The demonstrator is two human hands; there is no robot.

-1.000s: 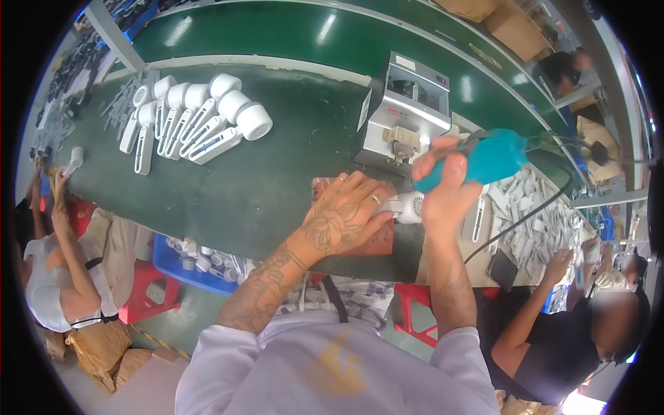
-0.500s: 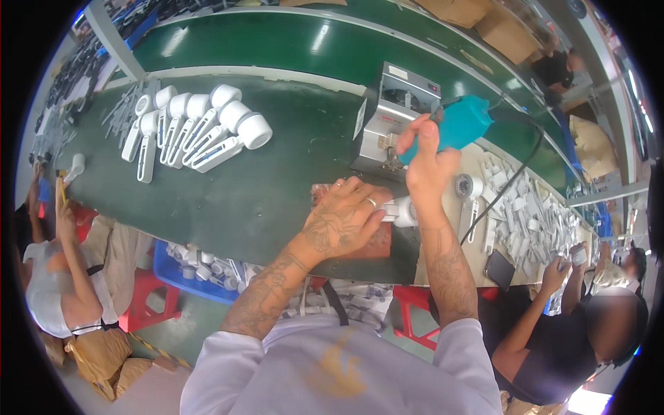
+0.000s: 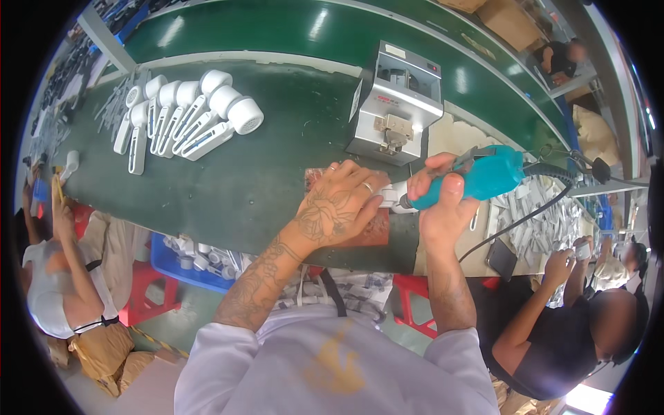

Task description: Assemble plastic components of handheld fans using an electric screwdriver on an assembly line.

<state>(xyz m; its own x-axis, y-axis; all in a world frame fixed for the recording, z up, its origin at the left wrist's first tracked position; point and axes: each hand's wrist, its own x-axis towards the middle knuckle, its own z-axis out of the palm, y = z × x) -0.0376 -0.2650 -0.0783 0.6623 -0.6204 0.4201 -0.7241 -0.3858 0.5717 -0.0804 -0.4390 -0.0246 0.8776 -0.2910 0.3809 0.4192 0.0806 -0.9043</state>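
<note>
Okay, nearest: blue tub (image 3: 160, 265) of white parts sits below the worktop (image 3: 297, 131), left of the wearer; red stool (image 3: 409, 304) is to the right. Dark phone (image 3: 501, 259) lies near the worktop's near edge, right.

Next out, left hand (image 3: 339, 206) is laid over a white handheld unit (image 3: 393, 196) on the red-brown mat (image 3: 373, 232). Its fingers look clamped on the unit; most of the unit is hidden under them, white end sticking out right. Right hand (image 3: 446, 204) has fingers wrapped round a teal power driver (image 3: 494, 173), dark nose aimed left at that white end. Can't tell if the tip touches.

To do it well: hold the unit flat to the mat, left fingertips clear of the bit's line. Line the bit up with its seat before squeezing; press straight, no side load. Cable (image 3: 515, 225) loops down to the right; I'd give it slack so it doesn't tug the driver off axis.

Loose light-grey parts (image 3: 543, 214) are heaped right, beyond the phone. Silver machine (image 3: 398, 104) stands just beyond the hands. Far left, a fanned row of white handheld units (image 3: 221, 100), heads mostly far, well apart from the hands. Farthest: green surface (image 3: 277, 31) across the back.
</note>
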